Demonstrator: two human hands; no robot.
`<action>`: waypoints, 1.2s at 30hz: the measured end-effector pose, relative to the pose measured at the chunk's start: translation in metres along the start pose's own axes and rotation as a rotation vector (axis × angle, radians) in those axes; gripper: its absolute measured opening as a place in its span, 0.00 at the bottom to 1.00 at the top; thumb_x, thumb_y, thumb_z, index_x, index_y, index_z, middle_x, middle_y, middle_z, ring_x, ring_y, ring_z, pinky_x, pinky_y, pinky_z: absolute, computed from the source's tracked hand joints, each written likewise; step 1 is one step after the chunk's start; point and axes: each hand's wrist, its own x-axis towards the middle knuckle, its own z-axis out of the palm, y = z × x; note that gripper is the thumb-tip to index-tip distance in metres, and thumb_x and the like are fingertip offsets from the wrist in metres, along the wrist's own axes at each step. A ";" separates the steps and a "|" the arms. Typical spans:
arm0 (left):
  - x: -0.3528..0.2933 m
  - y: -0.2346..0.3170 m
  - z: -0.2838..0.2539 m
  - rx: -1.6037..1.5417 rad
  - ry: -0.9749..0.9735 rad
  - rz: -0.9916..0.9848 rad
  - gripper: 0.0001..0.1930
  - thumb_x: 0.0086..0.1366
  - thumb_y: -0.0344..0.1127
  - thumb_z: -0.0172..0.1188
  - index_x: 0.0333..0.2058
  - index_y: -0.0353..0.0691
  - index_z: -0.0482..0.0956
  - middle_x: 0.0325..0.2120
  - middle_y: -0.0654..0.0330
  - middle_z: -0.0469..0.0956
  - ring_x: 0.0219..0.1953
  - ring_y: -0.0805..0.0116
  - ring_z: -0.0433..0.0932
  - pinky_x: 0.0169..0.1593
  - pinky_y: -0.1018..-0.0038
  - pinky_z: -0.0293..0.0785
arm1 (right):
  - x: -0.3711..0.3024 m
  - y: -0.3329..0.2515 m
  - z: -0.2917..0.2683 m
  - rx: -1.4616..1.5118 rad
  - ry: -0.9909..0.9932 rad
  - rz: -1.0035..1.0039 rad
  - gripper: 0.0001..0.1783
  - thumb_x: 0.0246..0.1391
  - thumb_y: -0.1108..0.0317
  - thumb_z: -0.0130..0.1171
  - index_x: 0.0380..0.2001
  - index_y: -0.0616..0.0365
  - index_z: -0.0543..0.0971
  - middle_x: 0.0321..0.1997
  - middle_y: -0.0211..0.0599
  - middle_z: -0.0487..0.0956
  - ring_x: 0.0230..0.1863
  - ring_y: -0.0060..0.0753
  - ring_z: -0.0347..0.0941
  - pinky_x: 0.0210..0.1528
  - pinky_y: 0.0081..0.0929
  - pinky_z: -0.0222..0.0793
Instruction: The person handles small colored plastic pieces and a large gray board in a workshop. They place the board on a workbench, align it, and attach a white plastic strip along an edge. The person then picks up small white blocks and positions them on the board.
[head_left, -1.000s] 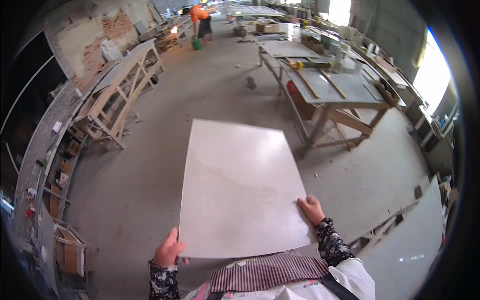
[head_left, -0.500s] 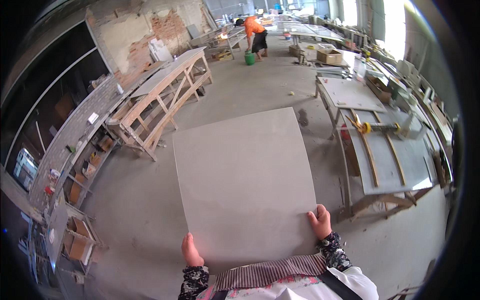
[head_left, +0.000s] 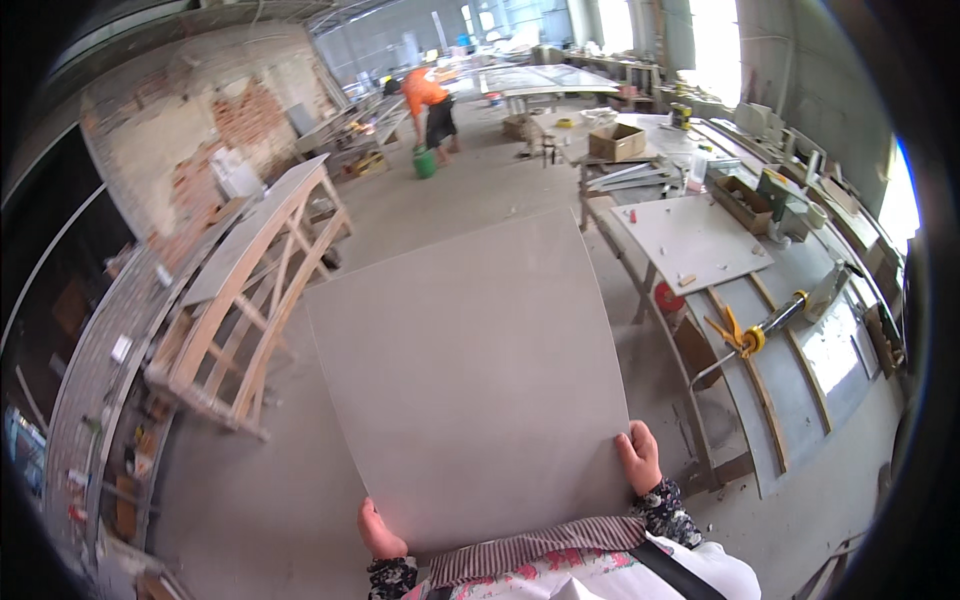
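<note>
A large, flat grey square panel [head_left: 470, 370] is held out in front of my body, its near edge against my striped apron top. My left hand [head_left: 380, 530] grips its left edge near the close corner, thumb on top and fingers hidden beneath. On the right edge, my right hand [head_left: 639, 458] clasps the panel the same way, thumb over the surface. The far end of the panel reaches out over the floor between the benches.
A long wooden trestle bench [head_left: 265, 270] stands on the left. At right, a worktable [head_left: 690, 235] carries wooden strips, a yellow-handled caulking gun [head_left: 745, 335] and a cardboard box [head_left: 617, 142]. Farther off, a person in orange [head_left: 424, 95] bends over a green bucket [head_left: 425, 163].
The right-hand worktable is nearer and the left bench has shifted left, as my view moves forward and turns right. Both hands keep hold of the panel.
</note>
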 end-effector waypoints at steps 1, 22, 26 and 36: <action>0.019 -0.001 0.015 -0.083 -0.078 0.007 0.17 0.68 0.44 0.46 0.40 0.36 0.74 0.38 0.59 0.76 0.42 0.68 0.74 0.48 0.71 0.71 | 0.012 0.000 0.002 0.018 0.023 0.024 0.11 0.60 0.65 0.55 0.36 0.63 0.72 0.26 0.28 0.73 0.27 0.18 0.65 0.31 0.20 0.64; 0.334 -0.112 0.427 0.422 -0.611 -0.197 0.13 0.67 0.42 0.49 0.37 0.39 0.76 0.35 0.63 0.78 0.37 0.71 0.77 0.41 0.72 0.74 | 0.180 0.048 0.012 0.126 0.884 0.335 0.11 0.61 0.66 0.51 0.34 0.65 0.76 0.29 0.25 0.73 0.32 0.16 0.66 0.34 0.18 0.64; 0.354 -0.156 0.512 0.475 -0.785 -0.384 0.13 0.66 0.42 0.49 0.37 0.38 0.76 0.34 0.62 0.78 0.37 0.71 0.77 0.41 0.72 0.75 | 0.199 0.054 0.004 0.077 1.021 0.441 0.12 0.62 0.66 0.51 0.36 0.66 0.76 0.31 0.26 0.74 0.33 0.15 0.66 0.36 0.18 0.64; 0.363 -0.273 0.766 0.481 -1.261 -0.735 0.12 0.66 0.40 0.53 0.38 0.38 0.78 0.34 0.64 0.78 0.39 0.73 0.75 0.45 0.75 0.72 | 0.301 0.081 -0.018 0.100 1.386 0.470 0.13 0.63 0.65 0.48 0.39 0.66 0.75 0.30 0.24 0.73 0.31 0.13 0.64 0.33 0.16 0.62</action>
